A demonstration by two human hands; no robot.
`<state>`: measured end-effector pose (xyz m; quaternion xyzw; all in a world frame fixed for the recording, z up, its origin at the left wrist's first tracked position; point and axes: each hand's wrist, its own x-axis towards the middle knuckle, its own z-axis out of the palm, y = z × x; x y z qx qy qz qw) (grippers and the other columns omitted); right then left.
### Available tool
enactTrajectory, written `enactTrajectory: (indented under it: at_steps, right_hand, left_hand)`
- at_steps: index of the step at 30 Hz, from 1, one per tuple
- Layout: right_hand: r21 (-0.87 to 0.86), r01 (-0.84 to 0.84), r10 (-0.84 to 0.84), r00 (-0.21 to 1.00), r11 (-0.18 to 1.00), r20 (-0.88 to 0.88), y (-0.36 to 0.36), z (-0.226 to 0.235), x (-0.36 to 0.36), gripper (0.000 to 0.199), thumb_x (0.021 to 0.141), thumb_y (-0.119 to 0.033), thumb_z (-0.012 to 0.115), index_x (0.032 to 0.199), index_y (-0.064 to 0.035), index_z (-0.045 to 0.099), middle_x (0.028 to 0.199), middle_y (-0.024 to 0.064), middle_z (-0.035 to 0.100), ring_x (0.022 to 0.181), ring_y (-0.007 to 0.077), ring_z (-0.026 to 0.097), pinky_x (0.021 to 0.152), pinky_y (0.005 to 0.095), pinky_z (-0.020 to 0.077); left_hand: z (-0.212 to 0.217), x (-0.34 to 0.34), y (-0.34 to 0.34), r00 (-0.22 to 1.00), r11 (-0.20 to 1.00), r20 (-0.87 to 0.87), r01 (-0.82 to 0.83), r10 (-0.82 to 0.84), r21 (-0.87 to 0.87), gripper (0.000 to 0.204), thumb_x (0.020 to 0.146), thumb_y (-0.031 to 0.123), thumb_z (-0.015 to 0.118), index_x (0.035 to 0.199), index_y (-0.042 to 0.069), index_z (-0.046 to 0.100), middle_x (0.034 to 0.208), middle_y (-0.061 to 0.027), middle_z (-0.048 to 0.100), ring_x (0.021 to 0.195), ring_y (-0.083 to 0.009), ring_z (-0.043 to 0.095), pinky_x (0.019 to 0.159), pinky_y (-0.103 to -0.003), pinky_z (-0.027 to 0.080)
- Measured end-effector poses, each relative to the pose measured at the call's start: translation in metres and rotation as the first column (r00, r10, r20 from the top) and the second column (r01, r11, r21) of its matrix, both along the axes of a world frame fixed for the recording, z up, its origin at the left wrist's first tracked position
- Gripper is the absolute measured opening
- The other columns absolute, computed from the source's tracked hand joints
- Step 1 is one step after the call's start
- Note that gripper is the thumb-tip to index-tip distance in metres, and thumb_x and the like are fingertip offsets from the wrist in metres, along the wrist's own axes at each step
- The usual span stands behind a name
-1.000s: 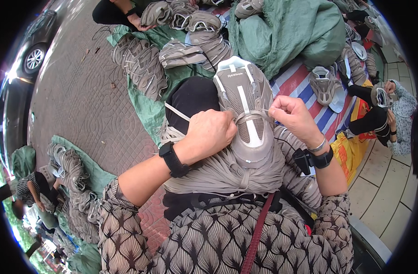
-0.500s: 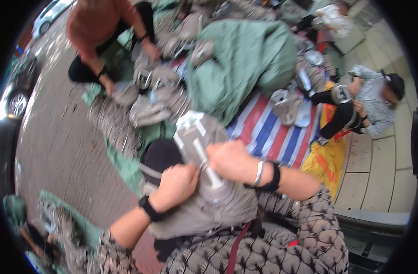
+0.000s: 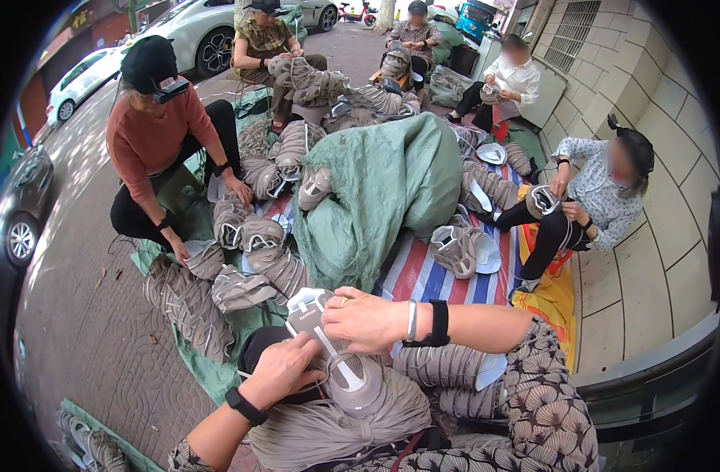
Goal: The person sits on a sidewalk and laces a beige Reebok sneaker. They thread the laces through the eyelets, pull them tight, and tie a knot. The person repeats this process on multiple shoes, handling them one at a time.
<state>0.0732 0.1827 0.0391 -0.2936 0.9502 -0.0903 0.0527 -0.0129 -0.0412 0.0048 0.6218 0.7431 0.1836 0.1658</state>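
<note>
A grey-beige sneaker upper (image 3: 348,371) with a white strip down its middle rests toe toward me over my lap. My left hand (image 3: 283,371) is closed with its fingertips at the upper's left edge, a thin pale lace showing beneath the thumb. From the right, my right hand (image 3: 366,318) wraps over the tongue end; its fingertips are partly hidden. A thick hank of grey-beige laces (image 3: 336,425) lies over my lap under the upper.
Rolls of nested uppers (image 3: 450,368) lie beside my right forearm. Ahead, a green woven sack (image 3: 376,189) stands on a striped sheet (image 3: 423,275). A person (image 3: 163,149) crouches at left; another person (image 3: 604,181) sits at right by the tiled wall. Several others sit farther back.
My view has tipped up, showing more people and parked cars. The fists that were raised over the upper have eased; my left fingers now rest at its edge and my right hand over its tongue.
</note>
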Motion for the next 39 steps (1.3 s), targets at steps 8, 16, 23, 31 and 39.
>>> enactTrajectory:
  at_steps: [8, 16, 23, 31, 39]
  right_hand:
    - [0.206, -0.092, 0.011, 0.93, 0.974, 0.367, -0.013, 0.02, -0.021, 0.037, 0.068, -0.034, 0.078, 0.09, -0.0073, 0.065, 0.094, 0.008, 0.06, 0.09, 0.0266, 0.063, 0.084, 0.0456, 0.0453]
    - [0.145, -0.004, -0.073, 0.849, 0.989, 0.523, -0.006, 0.019, -0.022, 0.035, 0.068, -0.028, 0.079, 0.091, -0.0055, 0.066, 0.094, 0.0115, 0.064, 0.093, 0.0318, 0.066, 0.075, 0.0444, 0.0503]
    - [0.1, -0.021, -0.047, 0.775, 0.995, 0.63, -0.004, 0.015, -0.035, 0.028, 0.067, -0.025, 0.079, 0.085, -0.0055, 0.07, 0.081, 0.0127, 0.068, 0.085, 0.0313, 0.067, 0.071, 0.0428, 0.0506]
    - [0.246, -0.025, -0.091, 0.89, 0.969, 0.447, -0.023, 0.014, -0.024, 0.036, 0.063, -0.023, 0.082, 0.09, -0.0011, 0.071, 0.092, 0.0148, 0.068, 0.087, 0.0322, 0.068, 0.074, 0.0428, 0.053]
    - [0.314, 0.087, -0.206, 0.906, 0.945, 0.369, -0.03, 0.015, -0.011, 0.039, 0.065, -0.02, 0.08, 0.096, 0.0012, 0.07, 0.104, 0.0179, 0.066, 0.091, 0.0363, 0.068, 0.077, 0.0432, 0.055]
  left_hand:
    - [-0.014, 0.003, 0.008, 0.98, 0.995, 0.2, 0.037, -0.018, -0.09, 0.036, 0.084, 0.04, 0.071, 0.093, 0.005, 0.066, 0.097, -0.0129, 0.059, 0.086, -0.0343, 0.064, 0.073, -0.044, 0.052]
    - [-0.008, 0.008, 0.011, 0.935, 0.965, 0.286, -0.149, 0.208, -0.214, 0.034, 0.086, 0.034, 0.069, 0.089, 0.0, 0.067, 0.088, -0.019, 0.065, 0.084, -0.0366, 0.065, 0.074, -0.044, 0.052]
    - [-0.026, 0.004, 0.027, 0.937, 0.933, 0.249, -0.16, 0.246, -0.322, 0.033, 0.086, 0.026, 0.056, 0.084, -0.005, 0.067, 0.075, -0.0234, 0.065, 0.074, -0.0362, 0.065, 0.07, -0.043, 0.051]
    - [-0.027, -0.008, 0.027, 0.724, 0.896, 0.569, -0.153, 0.389, -0.418, 0.023, 0.078, 0.02, 0.067, 0.08, -0.003, 0.07, 0.067, -0.0099, 0.063, 0.065, -0.0162, 0.06, 0.062, -0.034, 0.048]
    - [-0.031, 0.016, 0.024, 0.64, 0.819, 0.513, -0.482, 0.571, -0.31, 0.021, 0.075, 0.02, 0.067, 0.078, 0.0, 0.072, 0.07, -0.017, 0.068, 0.067, -0.0249, 0.069, 0.068, -0.036, 0.054]
